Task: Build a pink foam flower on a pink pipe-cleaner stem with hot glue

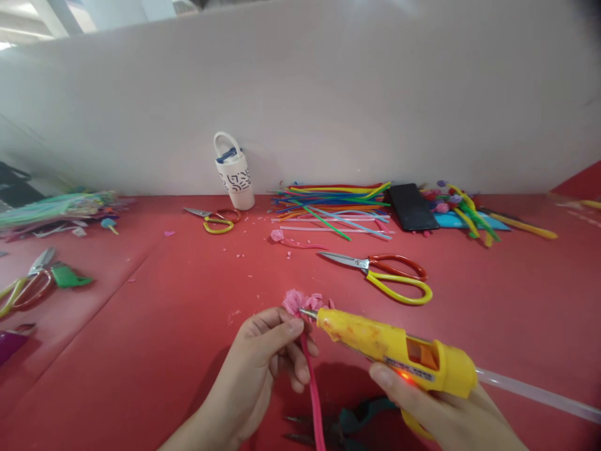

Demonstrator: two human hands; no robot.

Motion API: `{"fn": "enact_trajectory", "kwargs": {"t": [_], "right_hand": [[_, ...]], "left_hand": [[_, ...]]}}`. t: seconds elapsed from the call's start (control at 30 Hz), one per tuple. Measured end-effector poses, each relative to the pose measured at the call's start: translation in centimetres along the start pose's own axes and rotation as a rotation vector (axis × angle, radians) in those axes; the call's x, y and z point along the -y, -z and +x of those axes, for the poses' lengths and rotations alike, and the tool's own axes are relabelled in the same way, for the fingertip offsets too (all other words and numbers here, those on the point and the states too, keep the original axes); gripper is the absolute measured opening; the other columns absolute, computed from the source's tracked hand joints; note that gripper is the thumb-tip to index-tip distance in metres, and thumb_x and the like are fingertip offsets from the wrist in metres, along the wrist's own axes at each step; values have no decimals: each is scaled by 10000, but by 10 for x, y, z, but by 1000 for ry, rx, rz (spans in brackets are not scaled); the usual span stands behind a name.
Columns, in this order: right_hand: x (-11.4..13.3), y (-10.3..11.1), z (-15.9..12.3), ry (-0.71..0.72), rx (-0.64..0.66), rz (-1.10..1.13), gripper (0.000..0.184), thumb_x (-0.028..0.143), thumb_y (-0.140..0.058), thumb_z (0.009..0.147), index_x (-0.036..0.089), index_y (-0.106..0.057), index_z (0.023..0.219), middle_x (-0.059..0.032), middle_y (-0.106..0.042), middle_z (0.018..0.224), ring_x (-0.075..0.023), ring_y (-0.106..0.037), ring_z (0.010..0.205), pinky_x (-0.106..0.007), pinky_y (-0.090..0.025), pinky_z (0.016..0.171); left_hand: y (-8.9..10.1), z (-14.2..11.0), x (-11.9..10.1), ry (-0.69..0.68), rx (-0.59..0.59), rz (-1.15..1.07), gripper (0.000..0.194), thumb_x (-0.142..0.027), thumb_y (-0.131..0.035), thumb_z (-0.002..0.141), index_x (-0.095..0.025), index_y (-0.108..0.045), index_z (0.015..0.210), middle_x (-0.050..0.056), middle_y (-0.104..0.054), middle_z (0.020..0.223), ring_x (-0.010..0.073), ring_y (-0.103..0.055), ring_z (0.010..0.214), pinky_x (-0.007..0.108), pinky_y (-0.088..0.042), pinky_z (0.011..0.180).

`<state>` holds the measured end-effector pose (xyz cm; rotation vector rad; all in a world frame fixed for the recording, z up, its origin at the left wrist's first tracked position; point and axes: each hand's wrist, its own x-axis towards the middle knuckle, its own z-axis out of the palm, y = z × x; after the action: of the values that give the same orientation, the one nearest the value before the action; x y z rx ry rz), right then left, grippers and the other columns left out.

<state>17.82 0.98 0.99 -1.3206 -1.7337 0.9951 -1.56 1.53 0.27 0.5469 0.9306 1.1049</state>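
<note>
Between thumb and fingers, my left hand [265, 357] pinches a pink strip [313, 388] just under its fluffy pink flower head [293, 301]. The strip hangs down toward the bottom edge. My right hand [436, 407] is wrapped round a yellow hot glue gun [375, 332] with a red light glowing on its side. Its metal nozzle meets the base of the flower head. A clear glue stick [535, 391] sticks out of the gun's back. Small pink petal pieces [317, 302] show right behind the nozzle. Dark-green-handled pliers [342, 426] lie below, partly hidden by the strip.
Red-and-yellow scissors [394, 272] lie beyond the gun, with more scissors [218, 219] farther back. A white tumbler [237, 178], colourful pipe cleaners [333, 200], a black phone [413, 207] and a finished-looking pink flower [278, 235] line the wall side. Scissors [35, 275] lie left.
</note>
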Motion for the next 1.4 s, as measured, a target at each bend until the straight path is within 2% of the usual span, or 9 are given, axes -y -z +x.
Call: {"fn": "enact_trajectory", "kwargs": {"t": [0.2,0.3,0.4,0.5,0.67,0.87,1.1,1.27,1.4], "right_hand": [[1,-1,2,-86,12,31,154,344,-601,745,251,-677,841,-21,-729,754,-222,-697,651,-270,-591,561],[6,-5,0,-142,17,55,137,356,-594,730,243,-669,743,-5,-692,633,-226,-685,629,-244,-562,487],[7,-4,-1,-217,-44,78,186,382,-611,699,225,-670,779,-22,-701,702,-234,-677,692,-257,-557,549],[-2,3,6,-274,-41,31,216,381,-551,735,202,-661,789,-37,-682,677,-195,-634,573,-258,-514,487],[-28,16,32,-277,13,-178,254,336,-464,761,153,-640,781,-43,-660,687,-179,-625,619,-247,-481,541],[-52,17,52,-309,-55,-628,415,452,-484,792,192,-507,470,-39,-543,442,-181,-552,431,-247,-308,412],[-35,12,52,-125,-83,-1043,391,386,-472,859,118,-616,613,-176,-630,609,-294,-625,576,-296,-338,480],[-18,-9,59,265,133,-994,138,206,-502,859,184,-614,781,-47,-656,849,-182,-602,795,-257,-398,673],[-19,-27,69,409,232,-994,124,99,-534,810,171,-626,767,-50,-636,827,-187,-567,764,-272,-371,635]], "left_hand": [[0,1,1,-19,0,1,188,-186,-592,791,-123,-580,614,12,-666,578,53,-544,355,125,-434,337],[1,0,-1,-42,-16,18,177,-178,-591,790,-123,-586,622,7,-664,572,52,-540,349,124,-427,334],[3,1,-4,-70,-67,19,137,-169,-601,779,-122,-607,651,0,-661,557,43,-529,348,110,-402,330],[5,3,-6,-84,-100,17,133,-175,-614,768,-122,-610,647,3,-662,554,38,-521,355,106,-386,333],[5,6,-4,-71,-107,40,119,-201,-645,742,-118,-630,658,11,-662,562,40,-517,367,113,-375,343],[7,6,-1,-68,-92,79,121,-205,-633,756,-116,-646,673,10,-663,580,34,-509,373,114,-371,350],[10,10,3,-57,-66,106,143,-216,-613,778,-119,-642,678,3,-654,590,33,-500,380,121,-374,354],[12,13,6,-61,-62,102,125,-208,-629,758,-117,-641,673,5,-652,577,36,-498,372,127,-368,349],[12,15,6,-62,-68,92,129,-202,-630,752,-118,-633,654,5,-652,573,36,-497,372,128,-372,353]]}}
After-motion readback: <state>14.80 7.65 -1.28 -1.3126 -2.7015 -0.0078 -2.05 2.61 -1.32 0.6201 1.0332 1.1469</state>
